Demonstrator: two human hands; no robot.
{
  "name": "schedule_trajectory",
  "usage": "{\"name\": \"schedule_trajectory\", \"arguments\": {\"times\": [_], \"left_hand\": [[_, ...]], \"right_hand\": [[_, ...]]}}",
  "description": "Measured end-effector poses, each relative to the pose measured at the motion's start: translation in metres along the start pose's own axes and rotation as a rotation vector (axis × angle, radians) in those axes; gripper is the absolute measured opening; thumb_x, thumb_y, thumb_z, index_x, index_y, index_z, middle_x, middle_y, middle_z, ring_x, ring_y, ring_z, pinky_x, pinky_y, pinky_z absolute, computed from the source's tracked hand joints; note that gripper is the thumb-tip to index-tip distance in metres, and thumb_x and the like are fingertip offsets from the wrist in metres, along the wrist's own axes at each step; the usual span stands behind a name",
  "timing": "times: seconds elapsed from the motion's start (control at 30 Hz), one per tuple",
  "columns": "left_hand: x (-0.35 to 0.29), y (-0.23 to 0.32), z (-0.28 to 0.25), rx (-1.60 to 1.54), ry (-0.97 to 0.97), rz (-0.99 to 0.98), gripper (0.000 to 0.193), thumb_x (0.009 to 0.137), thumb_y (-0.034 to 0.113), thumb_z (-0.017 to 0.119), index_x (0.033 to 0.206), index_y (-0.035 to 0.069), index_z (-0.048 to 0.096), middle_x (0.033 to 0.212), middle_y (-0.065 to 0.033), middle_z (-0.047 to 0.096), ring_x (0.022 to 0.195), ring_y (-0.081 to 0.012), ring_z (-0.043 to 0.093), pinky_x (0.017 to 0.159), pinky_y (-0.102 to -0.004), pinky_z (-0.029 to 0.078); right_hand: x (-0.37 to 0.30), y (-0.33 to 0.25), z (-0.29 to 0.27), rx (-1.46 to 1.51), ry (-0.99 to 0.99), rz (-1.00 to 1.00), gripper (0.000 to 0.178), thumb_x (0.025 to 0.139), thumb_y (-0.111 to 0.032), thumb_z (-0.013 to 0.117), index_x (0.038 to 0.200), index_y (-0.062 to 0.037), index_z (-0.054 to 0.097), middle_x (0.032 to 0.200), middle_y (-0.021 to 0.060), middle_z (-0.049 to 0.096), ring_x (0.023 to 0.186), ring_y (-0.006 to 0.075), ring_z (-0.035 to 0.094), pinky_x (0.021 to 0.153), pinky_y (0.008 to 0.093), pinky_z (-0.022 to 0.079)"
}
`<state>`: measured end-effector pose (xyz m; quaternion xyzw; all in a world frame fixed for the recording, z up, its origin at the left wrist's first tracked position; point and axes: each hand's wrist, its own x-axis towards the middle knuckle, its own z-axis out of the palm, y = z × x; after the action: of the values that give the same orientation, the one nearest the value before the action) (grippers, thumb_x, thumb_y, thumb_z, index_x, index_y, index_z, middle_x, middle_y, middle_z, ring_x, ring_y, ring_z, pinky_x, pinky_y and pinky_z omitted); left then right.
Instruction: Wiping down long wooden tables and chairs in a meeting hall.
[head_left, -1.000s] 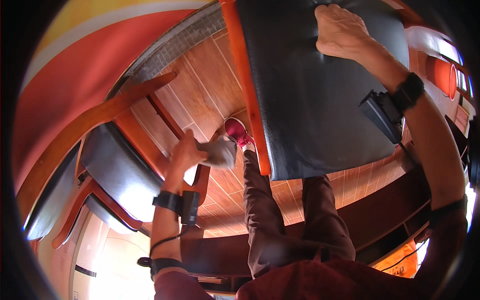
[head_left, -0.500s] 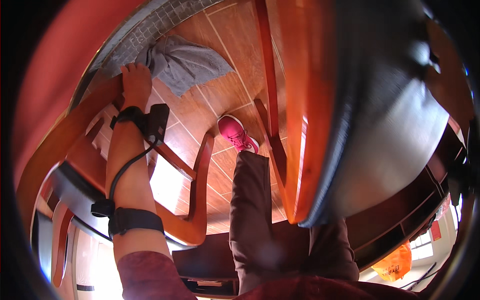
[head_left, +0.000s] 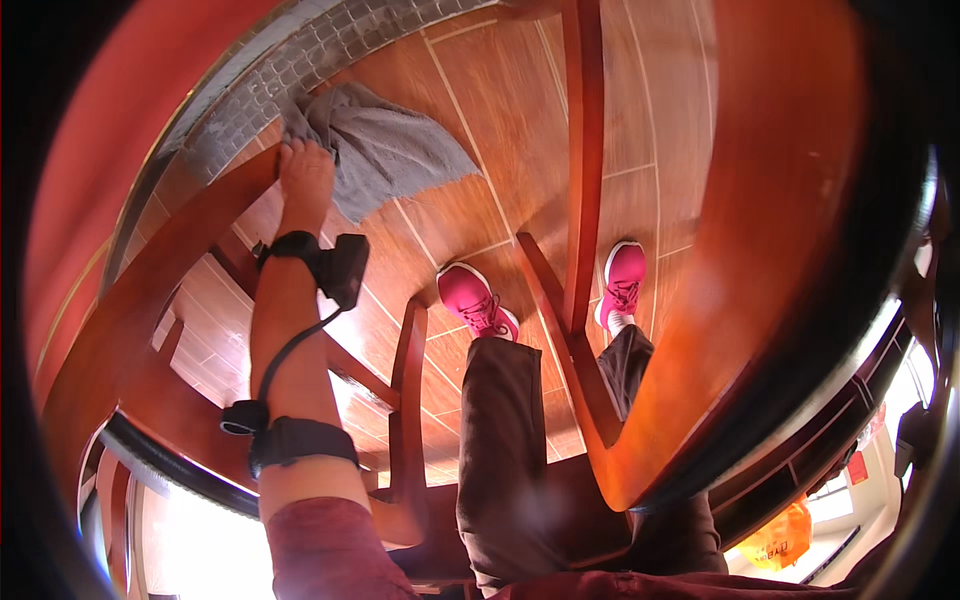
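My left hand reaches forward at the far left, its fingers curled around the end of a curved wooden part of a chair. Black bands and a small black device with a cable are strapped to that forearm. Right beside the fingers a grey cloth lies bunched on the floor; whether the fingers touch it I cannot tell. At the right, close to me, looms a second wooden chair, tilted, with a dark seat partly in view. My right hand does not show.
Brown plank-like tiles cover the floor, edged by a grey mosaic strip beside a red surface. My pink shoes stand between the chairs. A dark shelf unit and an orange bag are at the lower right.
The right-hand chair has swung further right, and its seat shows less. My right shoe now shows. My left hand and the left chair's end sit slightly further right, closer to the cloth.
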<state>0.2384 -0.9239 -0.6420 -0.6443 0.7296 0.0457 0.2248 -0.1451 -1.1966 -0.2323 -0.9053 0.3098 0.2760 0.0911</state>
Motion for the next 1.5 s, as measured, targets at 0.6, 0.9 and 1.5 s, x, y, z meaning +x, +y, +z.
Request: {"name": "schedule_trajectory", "arguments": {"times": [0.6, 0.9, 1.5], "left_hand": [[-0.203, 0.154, -0.22, -1.152, -0.623, -0.345, 0.041, 0.071, 0.022, 0.053, 0.1, -0.005, 0.061, 0.118, -0.0203, 0.052, 0.107, -0.0292, 0.052, 0.09, -0.0313, 0.042], [-0.319, 0.097, -0.426, -0.954, -0.696, -0.436, 0.034, 0.072, 0.026, 0.059, 0.093, -0.001, 0.06, 0.073, -0.0194, 0.063, 0.074, -0.031, 0.064, 0.065, -0.0388, 0.048], [-0.326, 0.056, -0.611, -0.905, -0.502, -0.004, 0.03, 0.091, 0.027, 0.043, 0.109, 0.009, 0.058, 0.102, -0.0186, 0.06, 0.091, -0.0342, 0.058, 0.081, -0.0371, 0.046]], "right_hand": [[0.005, -0.029, -0.001, 0.065, 0.11, 0.288, 0.025, 0.056, -0.002, 0.055, 0.079, 0.0061, 0.058, 0.088, 0.0248, 0.058, 0.085, 0.0336, 0.06, 0.073, 0.0381, 0.049], [-0.09, -0.028, -0.034, 0.518, -0.059, -0.076, 0.022, 0.061, -0.015, 0.057, 0.079, -0.0041, 0.066, 0.078, 0.0169, 0.061, 0.077, 0.0347, 0.06, 0.066, 0.0404, 0.049], [-0.577, -0.119, 0.172, 1.272, -0.446, 0.666, 0.029, 0.064, -0.024, 0.06, 0.079, 0.0004, 0.065, 0.068, 0.0101, 0.062, 0.063, 0.0217, 0.059, 0.053, 0.0389, 0.044]]}}
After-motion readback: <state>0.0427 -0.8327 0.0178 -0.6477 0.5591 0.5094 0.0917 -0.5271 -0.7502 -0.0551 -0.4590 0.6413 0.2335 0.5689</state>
